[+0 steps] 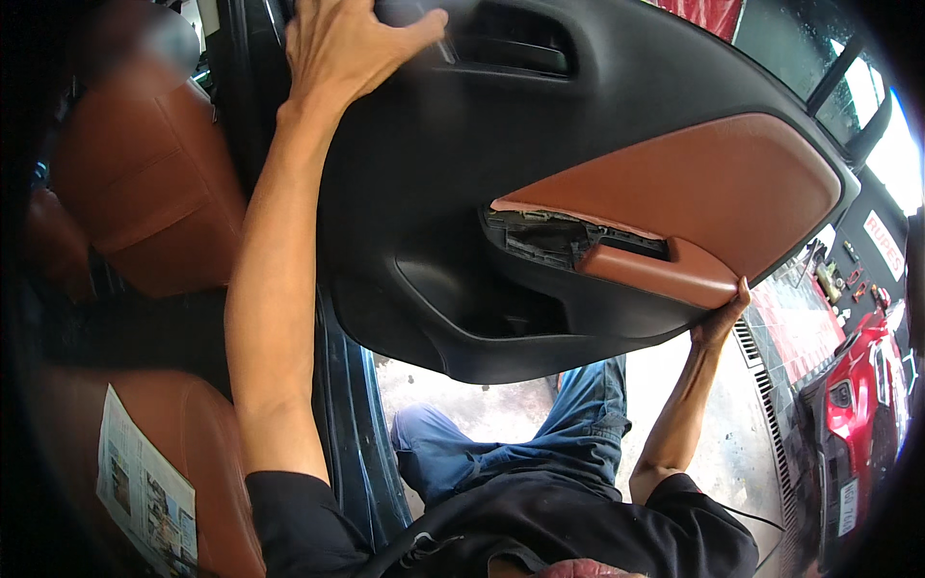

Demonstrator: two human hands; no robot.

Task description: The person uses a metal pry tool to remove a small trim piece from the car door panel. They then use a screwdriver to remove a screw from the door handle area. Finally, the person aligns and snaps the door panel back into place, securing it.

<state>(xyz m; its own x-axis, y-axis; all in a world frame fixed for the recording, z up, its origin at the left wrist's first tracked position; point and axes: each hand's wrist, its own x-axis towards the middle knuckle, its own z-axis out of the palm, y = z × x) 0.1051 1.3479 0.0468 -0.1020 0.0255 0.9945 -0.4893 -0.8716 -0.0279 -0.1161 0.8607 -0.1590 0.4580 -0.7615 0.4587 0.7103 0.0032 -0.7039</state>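
A black car door panel (405,183) with a brown padded insert (694,183) stretches across in front of me. Above the armrest (665,273) a long opening (549,236) shows bare inner plastic. My left hand (347,48) lies against the panel's upper left corner, beside the inner door handle (511,48); its thumb is spread wide, and the fingertips are partly cut off by the top of the picture. At the panel's lower right edge, my right hand (723,318) grips from below, thumb up by the armrest's end and the other fingers hidden.
Brown car seats (154,183) are on the left, with a folded newspaper (145,482) on the nearer cushion. A blurred person (135,48) is beyond the seatback. My jeans-clad legs (511,433) are under the panel. A red car (858,395) stands right, past a floor grate (766,395).
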